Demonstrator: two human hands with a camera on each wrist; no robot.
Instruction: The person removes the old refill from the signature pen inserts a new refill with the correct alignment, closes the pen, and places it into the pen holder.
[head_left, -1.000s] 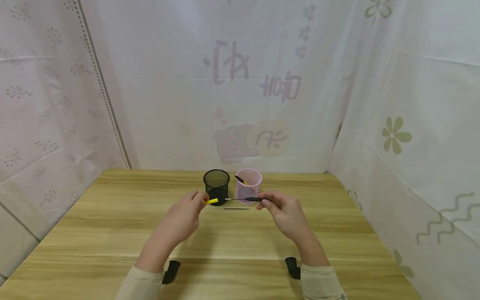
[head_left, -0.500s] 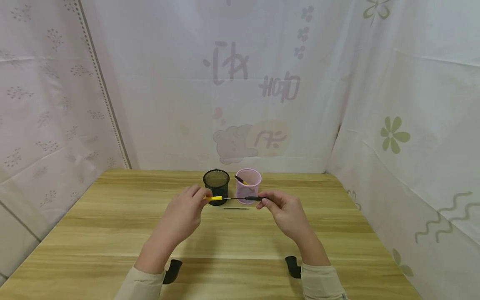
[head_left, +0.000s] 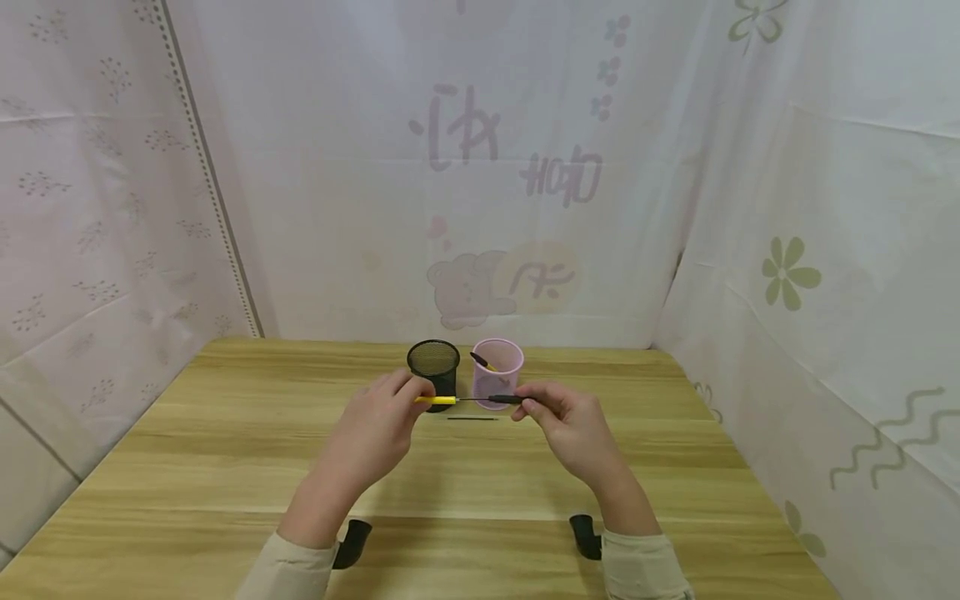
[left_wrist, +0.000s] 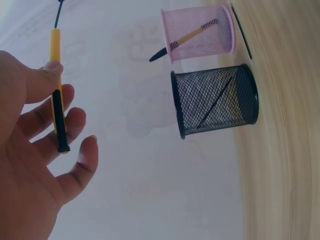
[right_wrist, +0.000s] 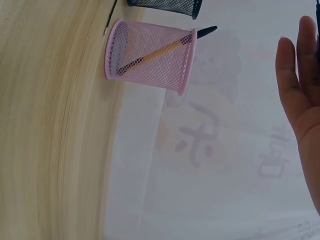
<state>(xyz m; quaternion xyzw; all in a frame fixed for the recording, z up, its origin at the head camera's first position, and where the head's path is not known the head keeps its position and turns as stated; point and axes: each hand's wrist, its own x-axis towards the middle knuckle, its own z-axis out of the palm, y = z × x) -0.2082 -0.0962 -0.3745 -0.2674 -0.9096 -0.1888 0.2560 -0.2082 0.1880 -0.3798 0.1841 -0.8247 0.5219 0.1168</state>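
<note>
My left hand [head_left: 381, 429] pinches the yellow pen barrel [head_left: 441, 400] between thumb and fingers; the left wrist view shows a black strip along its rear part. From the right, my right hand [head_left: 573, 429] pinches the pen's black grip section [head_left: 504, 399]. A thin refill [head_left: 472, 399] spans the gap, one end in the black section, the other at the barrel's mouth; how deep it sits there is hidden. Both hands are above the table, before a black mesh pen cup [head_left: 433, 360] and a pink mesh pen cup [head_left: 498, 342]. A yellow-and-black pen [right_wrist: 160, 51] leans inside the pink cup.
Another thin dark refill [head_left: 472, 418] lies on the wooden table [head_left: 480, 483] in front of the cups. Through the black mesh a thin dark stick [left_wrist: 216, 102] shows. A printed curtain [head_left: 337, 208] hangs behind and at both sides. Black wrist mounts [head_left: 352, 543] sit under the forearms.
My left hand has moved right with the yellow barrel and levelled it, so its mouth now meets the refill's end. Less refill shows between the two pen parts. My right hand stays nearly still.
</note>
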